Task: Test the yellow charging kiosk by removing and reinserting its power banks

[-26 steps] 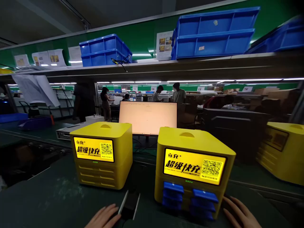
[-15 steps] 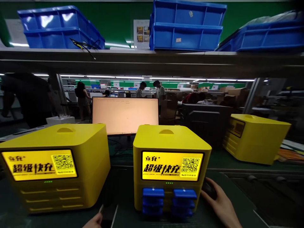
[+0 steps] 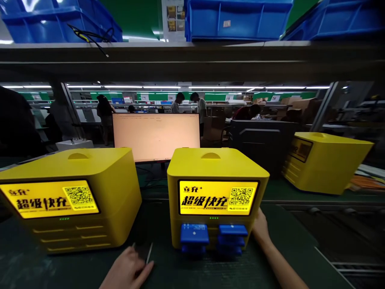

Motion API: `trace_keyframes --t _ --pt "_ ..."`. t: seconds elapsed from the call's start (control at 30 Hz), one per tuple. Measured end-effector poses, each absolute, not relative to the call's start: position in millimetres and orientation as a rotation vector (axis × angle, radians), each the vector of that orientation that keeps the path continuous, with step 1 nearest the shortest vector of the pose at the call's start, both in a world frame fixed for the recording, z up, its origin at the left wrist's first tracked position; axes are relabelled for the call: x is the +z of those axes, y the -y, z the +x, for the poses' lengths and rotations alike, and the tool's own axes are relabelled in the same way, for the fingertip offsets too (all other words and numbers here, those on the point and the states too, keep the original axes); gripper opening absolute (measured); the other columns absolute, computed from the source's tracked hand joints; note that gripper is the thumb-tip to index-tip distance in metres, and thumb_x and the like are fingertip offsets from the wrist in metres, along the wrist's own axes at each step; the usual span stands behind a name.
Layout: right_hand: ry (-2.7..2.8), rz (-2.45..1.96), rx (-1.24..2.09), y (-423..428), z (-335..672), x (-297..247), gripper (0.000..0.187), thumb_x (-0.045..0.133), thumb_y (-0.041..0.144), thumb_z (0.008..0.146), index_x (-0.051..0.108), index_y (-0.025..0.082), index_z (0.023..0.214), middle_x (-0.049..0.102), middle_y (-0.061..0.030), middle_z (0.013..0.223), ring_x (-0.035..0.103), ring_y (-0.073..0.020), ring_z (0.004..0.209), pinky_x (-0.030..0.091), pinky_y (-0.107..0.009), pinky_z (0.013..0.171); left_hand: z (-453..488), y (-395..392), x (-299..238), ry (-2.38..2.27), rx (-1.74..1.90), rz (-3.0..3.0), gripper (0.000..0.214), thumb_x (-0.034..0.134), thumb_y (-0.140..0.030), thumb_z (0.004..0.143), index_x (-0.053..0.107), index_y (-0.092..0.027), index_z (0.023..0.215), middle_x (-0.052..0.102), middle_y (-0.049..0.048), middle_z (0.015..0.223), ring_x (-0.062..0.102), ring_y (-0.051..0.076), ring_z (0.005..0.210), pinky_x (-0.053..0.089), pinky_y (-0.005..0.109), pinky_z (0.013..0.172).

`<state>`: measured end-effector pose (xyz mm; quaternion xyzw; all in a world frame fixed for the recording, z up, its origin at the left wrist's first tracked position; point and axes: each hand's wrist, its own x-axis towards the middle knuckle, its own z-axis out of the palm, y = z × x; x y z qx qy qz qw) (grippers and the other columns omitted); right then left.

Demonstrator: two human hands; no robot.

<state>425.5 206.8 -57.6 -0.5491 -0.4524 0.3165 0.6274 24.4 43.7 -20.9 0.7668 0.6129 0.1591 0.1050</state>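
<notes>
Middle box (image 3: 218,164): blue blocks (image 3: 194,233) in slots.
Left grip (image 3: 128,264): box's eight o'clock, curled, hold unclear.
Right grip (image 3: 261,228): four o'clock, partly hidden; I can't tell.

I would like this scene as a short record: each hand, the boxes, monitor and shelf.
Left hand: at a dark object with pale edges; grip unclear
Right hand: beside the middle yellow box, partly hidden
Middle yellow box: lit screen, blue slabs protruding below
Left yellow box: lit screen
Right yellow box: farther back
Monitor: lit, behind middle yellow box
Shelf: blue bins
</notes>
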Motion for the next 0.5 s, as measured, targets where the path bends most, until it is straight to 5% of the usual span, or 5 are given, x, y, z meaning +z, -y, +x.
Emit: trace_keyframes --t 0.17,0.3,0.5 --pt "0.977 -1.205 0.896 -138 400 -71 0.057 0.054 0.063 0.074 0.059 0.017 0.108 0.063 -0.0077 0.116 0.052 -0.0302 0.112 0.041 -0.042 0.098 79 -48 5 -1.75 1.099 1.833 0.04 0.043 -0.054 0.086 0.063 -0.02 0.078 0.06 0.0039 0.072 0.056 0.019 0.072 0.041 0.028 0.068" --pt "0.929 -1.175 0.957 -117 393 -71 0.061 0.05 0.066 0.077 0.056 0.019 0.117 0.055 -0.0034 0.128 0.042 -0.0254 0.125 0.031 -0.037 0.107 134 -56 29 -1.396 1.121 1.252 0.056 0.043 -0.073 0.076 0.055 -0.018 0.073 0.042 -0.0046 0.042 0.035 0.01 0.034 0.024 0.02 0.036" --pt "0.939 -1.15 1.024 -121 396 -67 0.064 0.059 0.066 0.072 0.058 0.02 0.117 0.057 -0.001 0.126 0.042 -0.0266 0.125 0.031 -0.038 0.107 159 -58 33 -1.199 1.188 0.929 0.059 0.062 -0.074 0.057 0.042 -0.019 0.064 0.028 -0.0116 0.035 0.023 0.003 0.029 0.017 0.015 0.033"
